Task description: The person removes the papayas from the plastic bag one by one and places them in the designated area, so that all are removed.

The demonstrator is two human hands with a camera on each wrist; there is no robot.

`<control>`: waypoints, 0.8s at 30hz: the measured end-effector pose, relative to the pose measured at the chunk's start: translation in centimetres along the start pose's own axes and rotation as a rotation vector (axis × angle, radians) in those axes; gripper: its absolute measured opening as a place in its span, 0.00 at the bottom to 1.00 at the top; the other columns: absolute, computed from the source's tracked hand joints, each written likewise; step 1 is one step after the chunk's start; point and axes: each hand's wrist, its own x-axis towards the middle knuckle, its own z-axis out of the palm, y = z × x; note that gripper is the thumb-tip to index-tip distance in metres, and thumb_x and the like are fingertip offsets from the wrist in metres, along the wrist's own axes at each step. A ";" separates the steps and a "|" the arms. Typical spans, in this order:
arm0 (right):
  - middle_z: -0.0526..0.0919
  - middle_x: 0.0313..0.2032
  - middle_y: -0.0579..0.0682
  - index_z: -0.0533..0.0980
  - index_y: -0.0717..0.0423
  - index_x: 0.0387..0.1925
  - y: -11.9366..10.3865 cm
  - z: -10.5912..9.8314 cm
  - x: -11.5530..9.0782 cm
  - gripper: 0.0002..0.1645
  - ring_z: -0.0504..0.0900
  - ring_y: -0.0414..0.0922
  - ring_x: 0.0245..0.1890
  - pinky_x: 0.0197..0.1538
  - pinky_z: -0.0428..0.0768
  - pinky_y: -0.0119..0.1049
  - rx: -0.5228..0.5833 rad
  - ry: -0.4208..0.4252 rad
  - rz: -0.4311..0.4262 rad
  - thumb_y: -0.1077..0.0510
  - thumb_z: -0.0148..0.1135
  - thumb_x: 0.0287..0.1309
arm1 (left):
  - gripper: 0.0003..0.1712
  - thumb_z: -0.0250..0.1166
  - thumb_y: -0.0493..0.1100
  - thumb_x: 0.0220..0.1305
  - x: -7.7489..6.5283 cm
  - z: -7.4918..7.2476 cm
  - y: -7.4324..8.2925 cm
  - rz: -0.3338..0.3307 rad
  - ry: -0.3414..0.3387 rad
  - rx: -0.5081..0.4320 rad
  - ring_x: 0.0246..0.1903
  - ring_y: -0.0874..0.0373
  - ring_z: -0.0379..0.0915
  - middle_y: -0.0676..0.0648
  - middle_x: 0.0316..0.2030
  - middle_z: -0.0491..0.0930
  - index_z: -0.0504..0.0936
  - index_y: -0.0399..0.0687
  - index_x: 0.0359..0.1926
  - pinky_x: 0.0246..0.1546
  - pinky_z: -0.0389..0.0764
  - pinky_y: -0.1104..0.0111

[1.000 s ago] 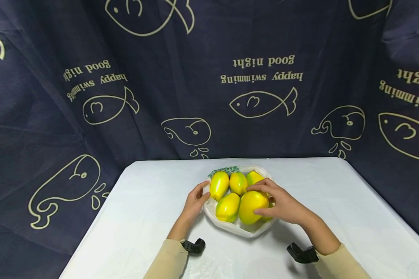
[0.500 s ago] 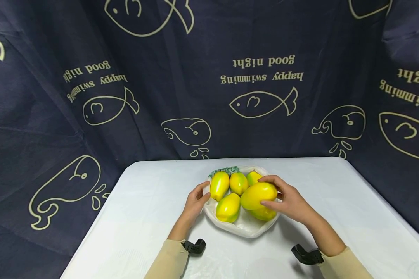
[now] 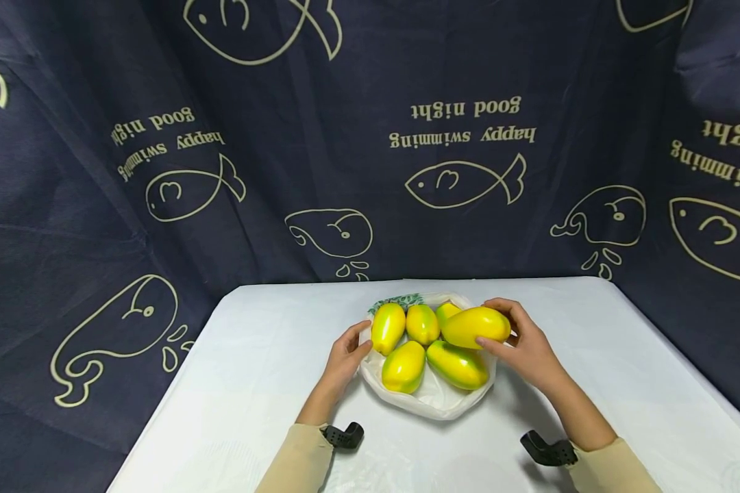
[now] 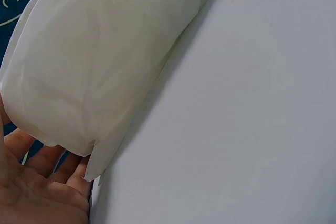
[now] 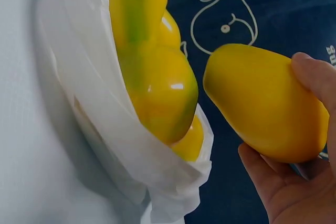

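Note:
In the head view, my right hand (image 3: 527, 346) holds a yellow mango (image 3: 476, 327) over the right side of a white plastic bag (image 3: 428, 404). The thumb lies on the near side of the fruit and the fingers wrap its far end. Several more yellow-green mangoes (image 3: 403, 368) sit inside the bag, whose mouth is spread wide. In the right wrist view, the held mango (image 5: 265, 103) shows apart from those in the bag (image 5: 100, 87). My left hand (image 3: 344, 356) grips the bag's left rim; in the left wrist view, the bag (image 4: 100, 66) hides part of its fingers.
The bag stands toward the back of a white table (image 3: 271, 356). A dark blue cloth (image 3: 345, 137) printed with fish and whales hangs behind and at both sides. Black wrist cameras (image 3: 344, 435) are strapped to both forearms.
My right hand has lifted the mango from the bag's front right and moved it up and to the right, uncovering another mango beneath. My left hand has stayed at the rim.

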 end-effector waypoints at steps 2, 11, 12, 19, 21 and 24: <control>0.72 0.63 0.53 0.65 0.53 0.66 0.3 -0.2 0.0 0.37 0.71 0.26 0.53 0.50 0.76 0.13 0.029 0.022 0.010 0.57 0.71 0.59 | 0.27 0.60 0.41 0.70 0.0 0.0 0.0 0.000 0.001 0.006 0.77 0.43 0.52 0.43 0.74 0.64 0.73 0.50 0.68 0.78 0.53 0.47; 0.72 0.61 0.51 0.65 0.53 0.68 1.6 -0.7 -0.1 0.38 0.74 0.28 0.45 0.42 0.78 0.18 0.031 0.109 0.067 0.56 0.70 0.60 | 0.26 0.60 0.42 0.70 0.0 0.0 0.1 -0.014 0.002 -0.002 0.77 0.45 0.51 0.45 0.74 0.64 0.73 0.52 0.68 0.78 0.52 0.49; 0.72 0.61 0.51 0.65 0.53 0.68 1.8 -0.7 -0.1 0.38 0.74 0.28 0.45 0.42 0.78 0.18 0.022 0.117 0.074 0.55 0.70 0.60 | 0.26 0.60 0.42 0.70 0.0 0.0 0.1 -0.014 0.001 -0.003 0.77 0.45 0.51 0.45 0.74 0.64 0.73 0.52 0.68 0.78 0.52 0.49; 0.71 0.62 0.52 0.64 0.54 0.69 3.0 -1.1 -0.1 0.38 0.71 0.26 0.48 0.44 0.74 0.14 -0.001 0.182 0.108 0.54 0.69 0.62 | 0.26 0.60 0.42 0.70 0.0 0.0 0.1 -0.025 0.005 0.002 0.77 0.44 0.50 0.45 0.74 0.64 0.73 0.52 0.68 0.78 0.52 0.48; 0.70 0.61 0.50 0.64 0.55 0.69 3.4 -1.3 0.0 0.38 0.71 0.26 0.48 0.44 0.73 0.13 0.006 0.209 0.118 0.55 0.69 0.62 | 0.26 0.60 0.42 0.70 0.0 0.0 0.1 -0.027 0.005 0.004 0.77 0.45 0.51 0.45 0.74 0.64 0.73 0.53 0.68 0.78 0.52 0.48; 0.70 0.59 0.45 0.63 0.57 0.68 4.0 -1.5 0.1 0.37 0.70 0.25 0.48 0.45 0.71 0.13 0.025 0.251 0.132 0.57 0.69 0.61 | 0.26 0.60 0.42 0.71 -0.1 0.0 0.2 -0.027 0.002 0.002 0.77 0.45 0.52 0.45 0.74 0.64 0.73 0.52 0.68 0.78 0.53 0.49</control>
